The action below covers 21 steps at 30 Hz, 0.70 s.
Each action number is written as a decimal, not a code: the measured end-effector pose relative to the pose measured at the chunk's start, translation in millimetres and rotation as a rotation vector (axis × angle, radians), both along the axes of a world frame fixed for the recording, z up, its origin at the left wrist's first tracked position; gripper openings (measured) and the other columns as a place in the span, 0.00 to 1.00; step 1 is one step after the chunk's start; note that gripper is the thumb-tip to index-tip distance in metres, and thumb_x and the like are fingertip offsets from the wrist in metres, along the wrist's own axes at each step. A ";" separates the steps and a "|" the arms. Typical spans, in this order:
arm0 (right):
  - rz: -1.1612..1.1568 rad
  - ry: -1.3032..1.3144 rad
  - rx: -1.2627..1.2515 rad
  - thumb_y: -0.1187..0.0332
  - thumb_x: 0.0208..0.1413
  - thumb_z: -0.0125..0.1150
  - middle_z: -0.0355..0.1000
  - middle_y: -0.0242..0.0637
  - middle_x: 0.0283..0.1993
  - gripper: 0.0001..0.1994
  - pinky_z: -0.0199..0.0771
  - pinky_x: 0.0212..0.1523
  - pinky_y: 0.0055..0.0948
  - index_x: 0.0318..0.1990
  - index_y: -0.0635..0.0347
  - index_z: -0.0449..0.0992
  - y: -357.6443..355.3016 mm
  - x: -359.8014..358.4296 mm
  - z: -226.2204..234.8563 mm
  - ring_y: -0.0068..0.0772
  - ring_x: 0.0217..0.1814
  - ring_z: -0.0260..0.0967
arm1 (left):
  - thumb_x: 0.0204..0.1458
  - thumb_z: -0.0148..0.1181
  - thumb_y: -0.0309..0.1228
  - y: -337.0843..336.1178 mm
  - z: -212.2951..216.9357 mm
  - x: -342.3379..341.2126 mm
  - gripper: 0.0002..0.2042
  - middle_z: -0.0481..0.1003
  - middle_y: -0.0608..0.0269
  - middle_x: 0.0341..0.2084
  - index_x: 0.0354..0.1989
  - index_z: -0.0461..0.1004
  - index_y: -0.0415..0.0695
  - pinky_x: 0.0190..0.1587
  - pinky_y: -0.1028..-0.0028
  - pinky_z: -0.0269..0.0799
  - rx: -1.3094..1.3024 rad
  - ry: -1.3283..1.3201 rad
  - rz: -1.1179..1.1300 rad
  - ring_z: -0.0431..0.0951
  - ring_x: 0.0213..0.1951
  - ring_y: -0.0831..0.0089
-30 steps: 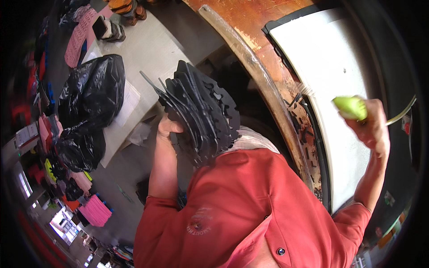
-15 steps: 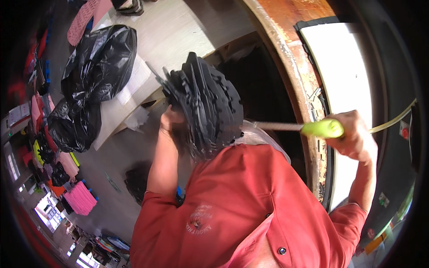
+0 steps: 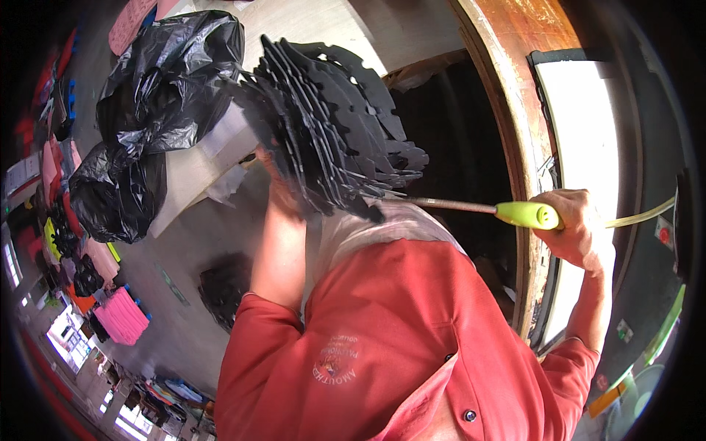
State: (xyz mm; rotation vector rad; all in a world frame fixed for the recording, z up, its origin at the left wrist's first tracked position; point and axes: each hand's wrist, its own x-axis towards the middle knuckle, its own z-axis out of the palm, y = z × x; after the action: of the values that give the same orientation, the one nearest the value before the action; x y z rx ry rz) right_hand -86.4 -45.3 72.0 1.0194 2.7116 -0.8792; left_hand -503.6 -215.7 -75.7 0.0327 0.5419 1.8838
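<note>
A fanned stack of thin black cut-out sheets [image 3: 331,125], with notched edges and small holes, is held up in front of me. My left hand [image 3: 273,173] grips it from its left lower side, most of the fingers hidden behind the sheets. In my right hand [image 3: 577,228] is a lime-green air gun [image 3: 526,214], the fingers wrapped round its body. Its long thin metal tube points left, and the tip reaches the lower right edge of the stack. A pale yellow hose [image 3: 643,214] runs off to the right from behind that hand.
Black plastic bags [image 3: 169,81] lie on a pale board at the left. A worn wooden table edge [image 3: 507,147] runs down the right, with a white panel [image 3: 585,132] beyond it. A dark opening [image 3: 456,140] lies behind the stack. Pink pieces [image 3: 121,316] are farther left.
The stack has moved up and tilted, its sheets now fanned wider toward the right, my left hand rising with it. The air gun has stayed nearly in place.
</note>
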 end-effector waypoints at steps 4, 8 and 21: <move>-0.090 0.086 0.182 0.79 0.46 0.77 0.82 0.41 0.45 0.17 0.78 0.53 0.39 0.45 0.58 0.84 -0.8 -3.0 1.3 0.45 0.51 0.78 | 0.51 0.78 0.40 2.6 0.3 -18.7 0.36 0.80 0.55 0.60 0.68 0.73 0.43 0.65 0.59 0.77 0.021 -0.005 0.015 0.79 0.61 0.61; 0.037 0.230 0.261 0.77 0.51 0.81 0.81 0.40 0.53 0.26 0.76 0.53 0.42 0.58 0.58 0.77 -5.8 12.5 -22.1 0.44 0.55 0.75 | 0.49 0.78 0.38 -1.9 0.1 -18.4 0.37 0.79 0.55 0.60 0.68 0.72 0.42 0.65 0.59 0.76 0.036 -0.021 -0.020 0.79 0.61 0.62; -0.127 0.212 -0.039 0.75 0.50 0.74 0.81 0.39 0.29 0.08 0.79 0.35 0.39 0.40 0.62 0.85 1.5 -3.4 -20.9 0.38 0.28 0.79 | 0.46 0.80 0.33 -4.4 12.8 -14.6 0.40 0.79 0.56 0.61 0.70 0.70 0.41 0.65 0.60 0.76 0.029 0.003 -0.067 0.78 0.61 0.64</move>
State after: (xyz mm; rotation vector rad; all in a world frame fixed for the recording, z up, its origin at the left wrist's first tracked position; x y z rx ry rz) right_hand -89.8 -43.8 51.0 1.1637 2.8112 -1.1173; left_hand -518.3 -220.1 -62.9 0.0716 0.5100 1.8269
